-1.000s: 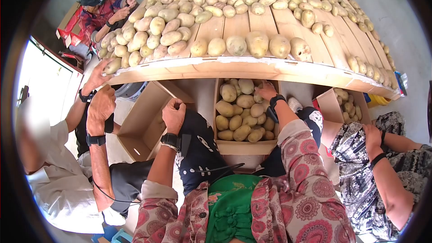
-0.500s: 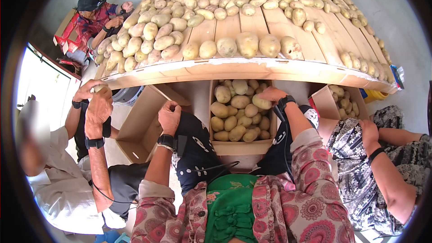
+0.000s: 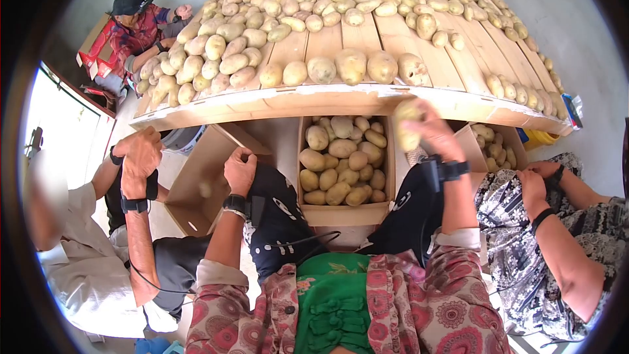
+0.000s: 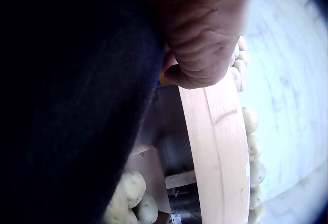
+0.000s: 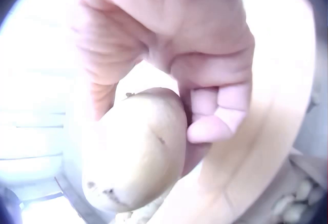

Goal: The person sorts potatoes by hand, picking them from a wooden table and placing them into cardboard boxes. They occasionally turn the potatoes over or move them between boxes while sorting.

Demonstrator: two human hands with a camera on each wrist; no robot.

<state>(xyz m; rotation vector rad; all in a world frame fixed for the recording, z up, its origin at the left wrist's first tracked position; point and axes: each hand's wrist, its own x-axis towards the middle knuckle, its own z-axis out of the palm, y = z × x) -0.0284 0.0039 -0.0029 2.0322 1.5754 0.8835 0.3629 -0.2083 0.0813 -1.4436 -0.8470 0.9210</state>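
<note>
My right hand (image 3: 440, 134) grips a large pale potato (image 5: 141, 152) between thumb and fingers. In the head view it is raised by the front edge of the table, to the right of the cardboard box of potatoes (image 3: 347, 214). Several potatoes (image 3: 343, 149) fill that box between my knees. My left hand (image 3: 240, 172) rests by my left knee with its fingers loosely curled and nothing in them. The left wrist view shows this hand (image 4: 205, 45) from close by, with dark cloth covering much of that picture.
A wooden table (image 3: 288, 99) crosses the front, with many potatoes heaped on it and a row along its near edge. An open cardboard box (image 3: 196, 183) stands left, another potato box (image 3: 466, 144) right. People sit on both sides; another is at the far left.
My right hand was in the box among the potatoes; it took hold of one and has lifted it up and right, out of the box. My left hand has stayed at the knee.
</note>
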